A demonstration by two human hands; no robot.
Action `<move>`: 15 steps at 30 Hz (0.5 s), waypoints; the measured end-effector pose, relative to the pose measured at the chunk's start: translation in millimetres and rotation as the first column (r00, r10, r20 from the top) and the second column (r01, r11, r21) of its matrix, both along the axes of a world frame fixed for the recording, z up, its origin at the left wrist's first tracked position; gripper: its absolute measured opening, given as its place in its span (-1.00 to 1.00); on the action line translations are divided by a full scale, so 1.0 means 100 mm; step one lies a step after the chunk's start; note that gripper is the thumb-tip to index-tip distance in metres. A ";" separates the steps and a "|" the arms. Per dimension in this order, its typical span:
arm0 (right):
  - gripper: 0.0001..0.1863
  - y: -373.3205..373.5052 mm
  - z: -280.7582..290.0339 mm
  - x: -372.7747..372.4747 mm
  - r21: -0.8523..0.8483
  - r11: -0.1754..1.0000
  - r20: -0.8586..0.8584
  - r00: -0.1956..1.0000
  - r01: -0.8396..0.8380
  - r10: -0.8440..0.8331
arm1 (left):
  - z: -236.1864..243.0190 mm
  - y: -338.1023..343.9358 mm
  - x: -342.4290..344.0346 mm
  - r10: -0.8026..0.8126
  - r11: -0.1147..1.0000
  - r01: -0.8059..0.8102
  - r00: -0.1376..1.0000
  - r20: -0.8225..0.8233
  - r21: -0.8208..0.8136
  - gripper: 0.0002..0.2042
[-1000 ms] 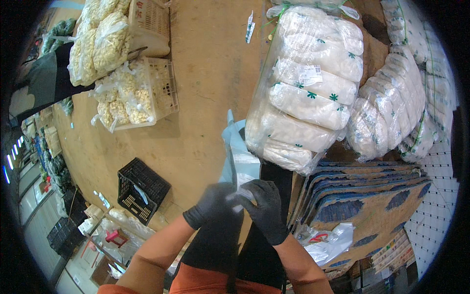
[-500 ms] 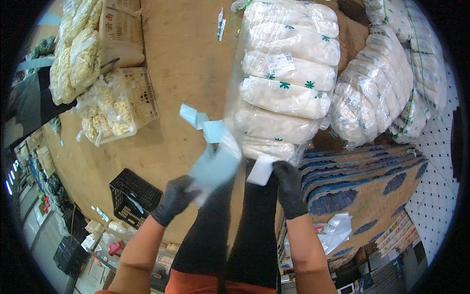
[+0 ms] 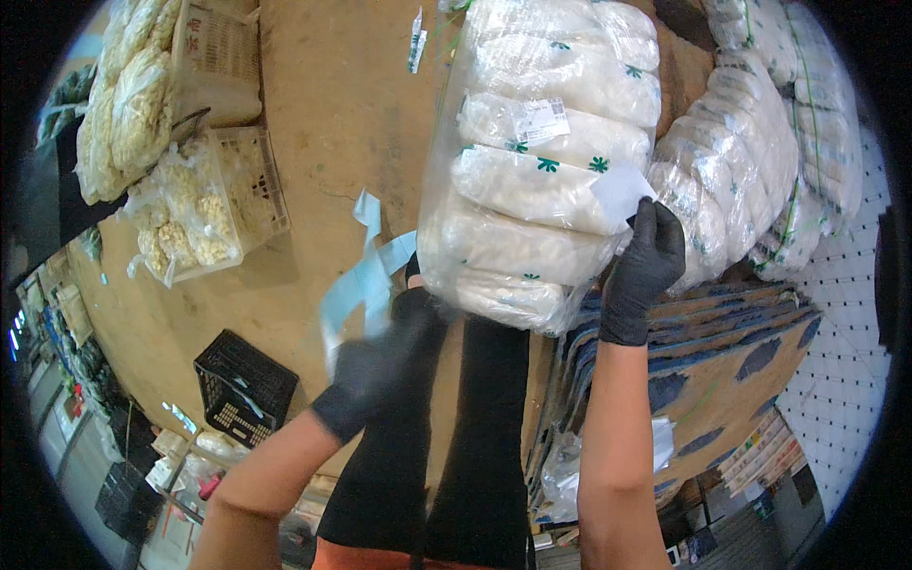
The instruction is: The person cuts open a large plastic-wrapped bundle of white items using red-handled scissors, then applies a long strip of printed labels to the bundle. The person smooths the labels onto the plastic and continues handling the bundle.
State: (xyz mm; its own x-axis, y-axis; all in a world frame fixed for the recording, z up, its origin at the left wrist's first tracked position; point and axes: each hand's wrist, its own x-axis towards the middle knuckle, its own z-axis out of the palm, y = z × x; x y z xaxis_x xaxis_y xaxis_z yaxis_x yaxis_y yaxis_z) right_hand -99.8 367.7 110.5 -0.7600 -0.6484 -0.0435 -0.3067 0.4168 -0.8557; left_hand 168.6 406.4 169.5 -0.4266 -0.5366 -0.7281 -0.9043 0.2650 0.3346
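My right hand [image 3: 645,273], in a black glove, pinches a small white label [image 3: 622,193] by its lower corner. The label lies over the right side of a big clear plastic pack [image 3: 532,204] filled with rows of plump white bags bearing green marks. A printed sticker [image 3: 541,121] is on the pack's upper part. My left hand [image 3: 389,351], gloved in black too, is smeared by motion in front of my legs. Next to its fingers hangs a curling light blue paper strip [image 3: 363,285], whose lower end is blurred; the left fingers appear closed on it.
More white packs [image 3: 731,161] are heaped at the right, above stacked brown and blue boards [image 3: 731,351]. At the left are a pale crate [image 3: 252,180] with bagged cream-coloured produce [image 3: 195,223] and a black crate [image 3: 245,385]. Paper scraps [image 3: 416,43] lie on the brown floor [image 3: 332,123].
My right hand has moved up and right with the white label, from the pack's lower end to its right side. My left hand has shifted slightly right; the blue strip has swung and uncurled.
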 end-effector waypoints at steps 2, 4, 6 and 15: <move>-0.83 -0.04 0.08 0.00 -0.081 0.991 0.161 0.983 0.103 -0.089 | -0.40 -0.17 -0.51 -0.113 0.992 0.100 0.978 -0.177 -0.080 -0.39; -0.82 -0.04 0.13 0.06 -0.100 0.981 0.208 0.968 0.163 -0.140 | -0.64 -0.55 -1.00 -0.133 0.984 0.097 0.958 -0.254 -0.149 -0.29; -0.82 -0.01 0.24 0.04 -0.098 0.981 0.227 0.963 0.169 -0.143 | -1.14 -0.68 -1.31 -0.017 0.957 -0.096 0.923 -0.385 -0.272 -0.29; -0.86 0.03 0.20 -0.12 0.028 0.999 -0.194 0.980 -0.047 0.051 | -0.92 1.15 -1.13 -0.182 0.823 0.472 0.746 -0.640 0.316 -0.84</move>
State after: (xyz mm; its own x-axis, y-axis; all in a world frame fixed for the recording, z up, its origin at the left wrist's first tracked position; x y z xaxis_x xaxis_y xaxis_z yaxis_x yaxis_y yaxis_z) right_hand -111.6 370.2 130.1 -0.7227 -0.6857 0.0865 -0.4866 0.4159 -0.7683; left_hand 55.6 521.1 77.1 -0.9132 0.0281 -0.4065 -0.3930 0.2028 0.8969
